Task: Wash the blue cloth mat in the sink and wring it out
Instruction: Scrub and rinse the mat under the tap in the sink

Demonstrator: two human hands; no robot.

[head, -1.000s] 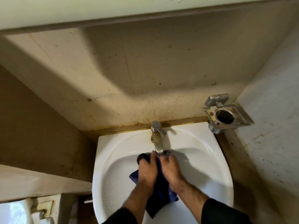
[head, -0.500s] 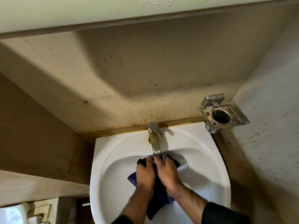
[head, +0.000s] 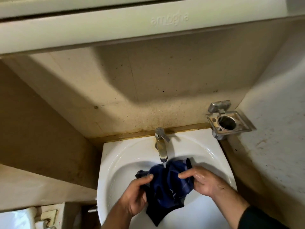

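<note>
The blue cloth mat is bunched and wet, held over the bowl of the white sink. A thin stream of water runs from the metal tap onto the top of the mat. My left hand grips the mat's left side, thumb on top. Its right side is pinched by my right hand, which looks wet. A dark corner of the mat hangs down toward the sink's near rim between my forearms.
A metal wall holder with a round hole sticks out at the right of the sink. A stained beige wall stands behind the tap, and a pale cabinet overhangs above. A white fixture shows at bottom left.
My hands have spread apart, opening the mat out under the tap; before, they were pressed close together over it. The camera view has shifted and tilted upward.
</note>
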